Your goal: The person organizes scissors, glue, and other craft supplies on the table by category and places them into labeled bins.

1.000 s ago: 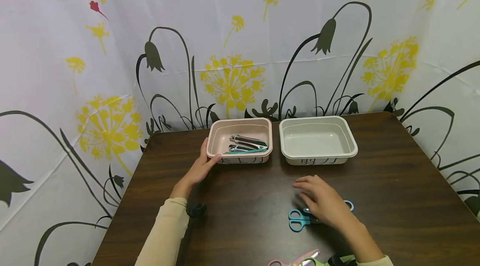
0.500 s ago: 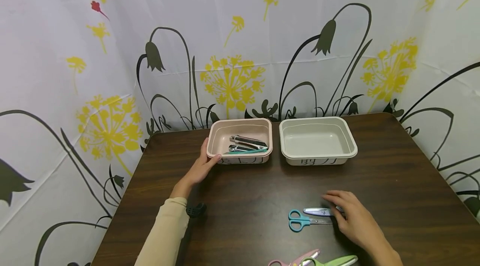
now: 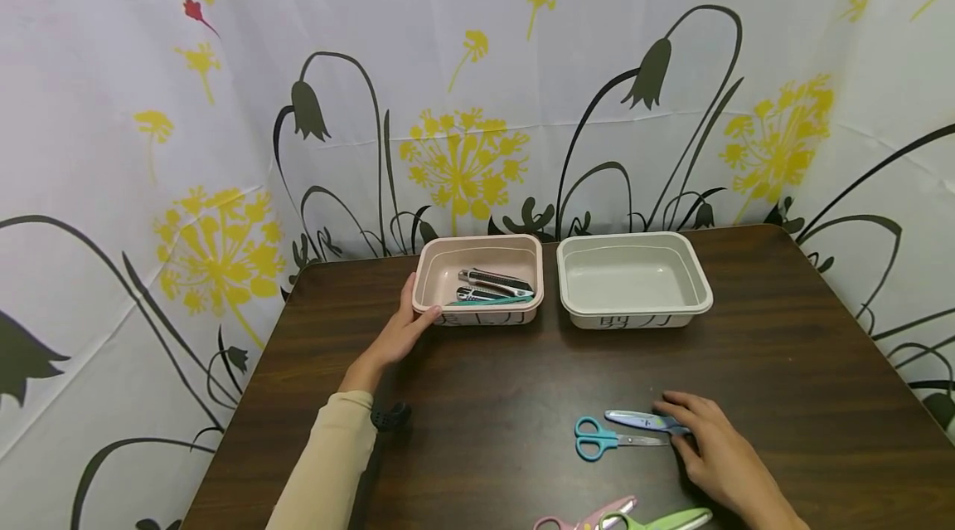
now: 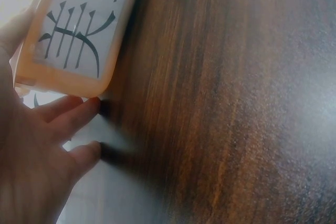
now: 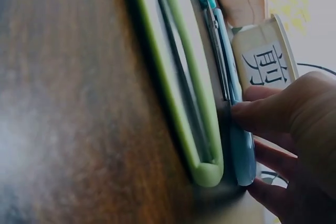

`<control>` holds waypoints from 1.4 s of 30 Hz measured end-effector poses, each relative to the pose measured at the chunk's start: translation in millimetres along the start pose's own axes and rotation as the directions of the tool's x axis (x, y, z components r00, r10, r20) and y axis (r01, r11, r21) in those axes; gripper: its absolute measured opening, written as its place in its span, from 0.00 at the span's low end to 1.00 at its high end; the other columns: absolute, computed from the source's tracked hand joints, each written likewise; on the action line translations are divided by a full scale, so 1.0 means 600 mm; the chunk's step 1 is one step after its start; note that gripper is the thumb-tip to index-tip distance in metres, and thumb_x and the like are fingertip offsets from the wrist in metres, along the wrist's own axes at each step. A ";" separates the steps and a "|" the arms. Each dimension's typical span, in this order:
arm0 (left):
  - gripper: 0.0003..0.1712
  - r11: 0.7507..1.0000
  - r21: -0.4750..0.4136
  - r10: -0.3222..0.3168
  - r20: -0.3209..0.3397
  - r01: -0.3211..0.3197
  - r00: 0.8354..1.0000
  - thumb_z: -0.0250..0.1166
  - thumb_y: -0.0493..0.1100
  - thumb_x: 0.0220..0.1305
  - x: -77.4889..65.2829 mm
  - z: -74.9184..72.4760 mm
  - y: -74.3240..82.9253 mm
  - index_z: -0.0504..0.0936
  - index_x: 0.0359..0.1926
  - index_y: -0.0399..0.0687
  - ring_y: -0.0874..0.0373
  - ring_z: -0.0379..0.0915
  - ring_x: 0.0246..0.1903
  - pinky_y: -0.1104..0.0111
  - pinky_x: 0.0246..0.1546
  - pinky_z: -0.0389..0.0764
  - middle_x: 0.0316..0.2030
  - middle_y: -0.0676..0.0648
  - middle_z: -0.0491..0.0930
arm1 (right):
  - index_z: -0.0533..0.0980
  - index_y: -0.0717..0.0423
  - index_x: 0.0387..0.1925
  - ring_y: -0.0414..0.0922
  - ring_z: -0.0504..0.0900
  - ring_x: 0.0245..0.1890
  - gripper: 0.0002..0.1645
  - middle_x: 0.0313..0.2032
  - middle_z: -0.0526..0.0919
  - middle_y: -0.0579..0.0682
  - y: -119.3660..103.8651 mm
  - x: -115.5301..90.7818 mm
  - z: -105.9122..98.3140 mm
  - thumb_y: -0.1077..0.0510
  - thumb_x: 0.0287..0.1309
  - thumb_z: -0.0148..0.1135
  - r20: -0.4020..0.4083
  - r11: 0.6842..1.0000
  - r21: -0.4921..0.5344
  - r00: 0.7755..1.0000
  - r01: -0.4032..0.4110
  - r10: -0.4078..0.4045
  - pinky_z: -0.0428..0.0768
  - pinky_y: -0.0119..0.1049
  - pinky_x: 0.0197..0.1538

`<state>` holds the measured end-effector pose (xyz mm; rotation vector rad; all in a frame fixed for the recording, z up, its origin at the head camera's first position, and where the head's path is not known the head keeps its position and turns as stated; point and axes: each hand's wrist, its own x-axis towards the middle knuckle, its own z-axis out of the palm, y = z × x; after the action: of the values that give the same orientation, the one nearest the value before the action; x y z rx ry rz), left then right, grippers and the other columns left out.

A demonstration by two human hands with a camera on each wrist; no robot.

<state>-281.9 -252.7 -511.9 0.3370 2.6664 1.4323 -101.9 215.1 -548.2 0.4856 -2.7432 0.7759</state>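
Observation:
My left hand [image 3: 391, 343] rests at the front left corner of a pink plastic box [image 3: 440, 277], thumb along the front wall, fingers straight along the left side. Utility knives [image 3: 496, 281], one with a teal handle, lie in that box. At the right, my right hand [image 3: 719, 451] pinches light blue scissors [image 3: 642, 420] that lie near the table; its fingers hide the handle end. In the right wrist view the thumb sits on one side of the blue scissors [image 5: 242, 156], fingers on the other. Teal-handled scissors [image 3: 593, 440] lie just in front of them.
A white plastic box [image 3: 627, 285] with a dark character on its front stands beside the pink box at the table's back edge. Pink scissors [image 3: 597, 513] and green scissors [image 3: 671, 520] lie at the near edge. A patterned curtain [image 3: 462, 57] hangs behind the brown table [image 3: 485, 397].
My right hand has moved back and to the right from in front of the white box, down to the blue scissors, and now pinches them. The left hand stays at the pink box.

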 end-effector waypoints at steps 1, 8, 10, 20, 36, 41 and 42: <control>0.50 1.000 0.000 -0.001 0.000 0.001 1.000 0.56 0.51 0.73 0.000 0.000 0.001 0.29 0.77 0.52 0.36 0.57 0.66 0.43 0.65 0.55 0.72 0.30 0.50 | 0.81 0.55 0.52 0.53 0.72 0.57 0.27 0.55 0.78 0.52 -0.001 0.000 0.000 0.70 0.47 0.71 0.002 1.000 -0.004 1.000 -0.004 0.004 0.76 0.55 0.49; 0.50 1.000 0.019 -0.011 -0.006 0.011 1.000 0.57 0.52 0.73 -0.002 -0.001 0.001 0.30 0.77 0.54 0.37 0.59 0.65 0.44 0.65 0.56 0.71 0.30 0.52 | 0.83 0.55 0.48 0.50 0.75 0.51 0.25 0.47 0.79 0.47 -0.004 0.001 -0.003 0.68 0.43 0.75 0.002 0.997 -0.075 1.000 -0.028 0.028 0.78 0.52 0.45; 0.50 1.000 0.006 -0.015 0.006 0.015 1.000 0.57 0.51 0.73 -0.004 -0.003 0.010 0.30 0.77 0.52 0.36 0.59 0.65 0.44 0.65 0.56 0.71 0.29 0.52 | 0.84 0.54 0.47 0.47 0.75 0.48 0.25 0.45 0.79 0.44 -0.004 0.002 -0.003 0.67 0.42 0.75 0.002 0.995 -0.092 1.000 -0.030 0.030 0.78 0.49 0.43; 0.50 1.000 -0.011 0.005 0.001 -0.005 1.000 0.57 0.51 0.73 0.001 0.001 -0.001 0.29 0.77 0.52 0.36 0.58 0.65 0.44 0.64 0.56 0.71 0.29 0.52 | 0.85 0.53 0.40 0.41 0.72 0.36 0.20 0.35 0.76 0.40 0.006 0.004 -0.005 0.63 0.39 0.77 -0.039 0.982 -0.177 0.997 0.060 -0.068 0.69 0.40 0.34; 0.50 1.000 -0.011 -0.019 -0.006 0.019 1.000 0.57 0.51 0.73 -0.001 0.001 -0.001 0.30 0.77 0.51 0.36 0.59 0.64 0.43 0.64 0.57 0.70 0.28 0.53 | 0.84 0.50 0.34 0.42 0.74 0.33 0.15 0.32 0.75 0.39 0.005 0.008 -0.010 0.60 0.39 0.77 -0.076 0.954 -0.271 0.985 0.129 -0.155 0.70 0.39 0.29; 0.50 1.000 -0.011 -0.010 -0.006 0.010 1.000 0.57 0.51 0.73 0.001 0.001 -0.002 0.30 0.77 0.51 0.36 0.59 0.64 0.43 0.64 0.57 0.71 0.29 0.52 | 0.83 0.49 0.36 0.42 0.75 0.34 0.16 0.33 0.77 0.38 0.004 0.010 -0.013 0.61 0.41 0.77 -0.069 0.957 -0.260 0.986 0.130 -0.152 0.72 0.40 0.30; 0.50 1.000 -0.012 -0.010 -0.005 0.010 1.000 0.57 0.51 0.73 0.001 0.001 -0.003 0.30 0.77 0.50 0.36 0.59 0.65 0.43 0.64 0.57 0.71 0.29 0.52 | 0.83 0.49 0.36 0.42 0.75 0.35 0.16 0.34 0.78 0.38 0.003 0.011 -0.014 0.61 0.41 0.76 -0.065 0.958 -0.256 0.986 0.132 -0.153 0.73 0.41 0.31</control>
<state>-282.8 -252.9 -513.7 0.3194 2.6587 1.4478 -107.6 219.5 -539.8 0.5736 -2.6420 0.3968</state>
